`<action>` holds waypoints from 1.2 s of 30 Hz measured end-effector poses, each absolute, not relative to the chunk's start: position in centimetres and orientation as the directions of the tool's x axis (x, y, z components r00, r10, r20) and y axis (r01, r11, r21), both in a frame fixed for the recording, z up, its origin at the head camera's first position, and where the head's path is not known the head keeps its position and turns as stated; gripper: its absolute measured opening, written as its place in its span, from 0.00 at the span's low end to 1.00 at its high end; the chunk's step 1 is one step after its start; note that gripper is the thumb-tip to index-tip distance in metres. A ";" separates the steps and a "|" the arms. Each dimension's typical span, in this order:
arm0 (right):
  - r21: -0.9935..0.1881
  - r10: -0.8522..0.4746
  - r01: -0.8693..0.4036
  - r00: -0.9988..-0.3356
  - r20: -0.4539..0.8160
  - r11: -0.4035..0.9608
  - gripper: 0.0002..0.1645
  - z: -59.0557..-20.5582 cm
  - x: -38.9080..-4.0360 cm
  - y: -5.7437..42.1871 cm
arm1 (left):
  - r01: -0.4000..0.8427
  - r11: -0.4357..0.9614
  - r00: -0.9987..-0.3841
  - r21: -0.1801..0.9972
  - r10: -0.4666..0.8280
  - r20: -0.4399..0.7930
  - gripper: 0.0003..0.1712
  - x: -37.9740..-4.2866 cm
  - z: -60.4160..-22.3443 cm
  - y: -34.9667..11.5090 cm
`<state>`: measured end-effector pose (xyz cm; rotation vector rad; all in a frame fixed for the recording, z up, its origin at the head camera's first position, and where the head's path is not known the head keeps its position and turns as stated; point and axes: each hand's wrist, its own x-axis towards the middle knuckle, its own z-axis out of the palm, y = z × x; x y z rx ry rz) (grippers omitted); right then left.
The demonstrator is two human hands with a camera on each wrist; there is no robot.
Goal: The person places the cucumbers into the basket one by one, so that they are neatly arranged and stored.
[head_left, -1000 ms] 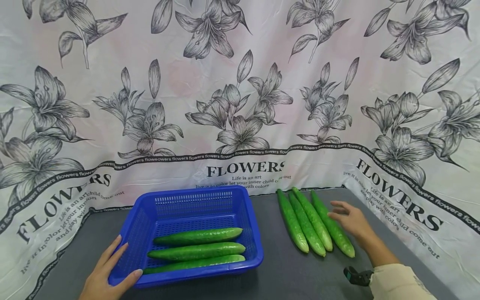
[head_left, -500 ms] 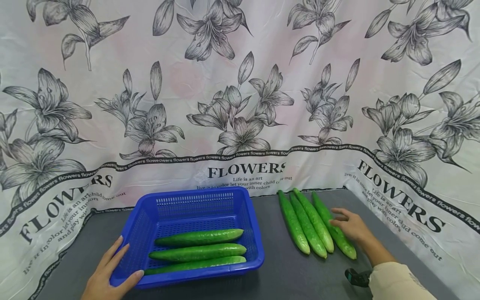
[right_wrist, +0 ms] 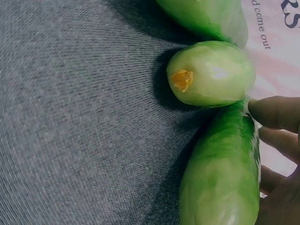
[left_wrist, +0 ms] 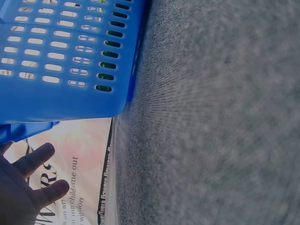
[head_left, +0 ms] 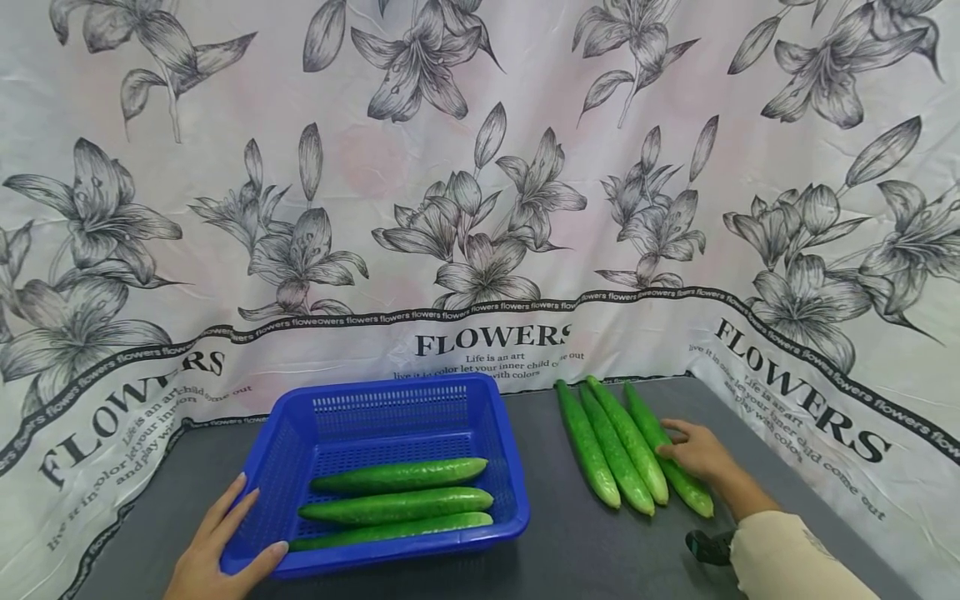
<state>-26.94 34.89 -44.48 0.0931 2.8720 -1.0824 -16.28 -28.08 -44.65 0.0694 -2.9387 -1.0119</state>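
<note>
A blue perforated basket [head_left: 517, 492] stands at the left with 3 green cucumbers in it, among them a middle cucumber [head_left: 397, 503]. My left hand [head_left: 213, 546] rests at its near left corner, thumb on the front rim and fingers nearly straight along the side. On the right, several cucumbers lie side by side on the grey cloth. My right hand [head_left: 701, 454] reaches over the rightmost cucumber [head_left: 686, 487], thumb at its left side and fingers bent over the other. In the right wrist view, the thumb and fingers straddle this cucumber [right_wrist: 220, 178], which lies on the cloth.
Beside the held cucumber lies another cucumber [right_wrist: 211, 72], its blossom end facing the right wrist camera. Grey cloth [head_left: 555, 550] covers the table. A flower-printed curtain [head_left: 480, 208] closes off the back and both sides. A dark wrist strap [head_left: 708, 547] sits by the right sleeve.
My right hand has come down closer onto the rightmost cucumber, its thumb now against the side. The left hand, basket and cucumbers stay in place.
</note>
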 end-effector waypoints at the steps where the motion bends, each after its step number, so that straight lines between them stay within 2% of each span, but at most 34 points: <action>1: -0.648 0.034 0.080 -0.996 -0.084 0.757 0.38 -44.5 -27.0 34.9 | -0.030 0.787 -0.998 0.616 -0.052 0.018 0.51 -16.3 -44.7 -28.1; 6: -0.630 0.043 0.080 -0.996 -0.074 0.772 0.37 -44.7 -27.1 34.9 | -0.019 0.789 -0.998 0.615 -0.050 0.033 0.52 -16.3 -45.0 -28.3; 15: -0.704 0.103 0.152 -0.988 -0.112 0.693 0.39 -44.4 -26.4 34.9 | -0.016 0.794 -0.999 0.608 -0.044 0.031 0.53 -16.4 -45.3 -28.4; 28: -0.798 0.097 0.151 -0.988 -0.117 0.583 0.40 -42.9 -25.2 34.9 | -0.014 0.781 -0.998 0.625 -0.046 0.035 0.52 -16.4 -45.3 -28.5; 36: -0.814 0.067 0.101 -0.995 -0.077 0.571 0.40 -42.2 -24.7 34.9 | -0.002 0.791 -0.998 0.612 -0.044 0.054 0.52 -16.6 -45.5 -28.5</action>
